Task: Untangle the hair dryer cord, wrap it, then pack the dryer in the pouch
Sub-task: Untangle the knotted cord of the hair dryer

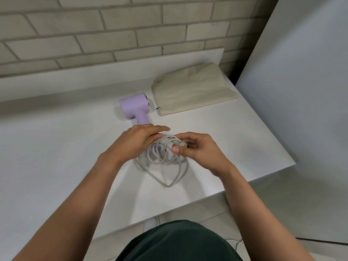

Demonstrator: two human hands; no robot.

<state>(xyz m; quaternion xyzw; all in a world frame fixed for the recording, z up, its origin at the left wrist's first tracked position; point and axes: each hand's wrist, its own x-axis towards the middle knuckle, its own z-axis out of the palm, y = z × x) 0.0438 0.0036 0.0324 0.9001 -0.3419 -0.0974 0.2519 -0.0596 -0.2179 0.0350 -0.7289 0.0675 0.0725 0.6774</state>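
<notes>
One dryer (134, 106): barrel crosswise, handle nearward.

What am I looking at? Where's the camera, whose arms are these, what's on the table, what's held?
No machine here: a person works with bare hands. The one picture comes from a camera worn on their head, looking forward and down. On the white table lie a lilac hair dryer and, to its right, a flat cream pouch. The dryer's grey cord is gathered in loose loops in front of the person. The left hand rests on the loops with fairly straight fingers. The right hand pinches the cord's thick end between thumb and fingers.
</notes>
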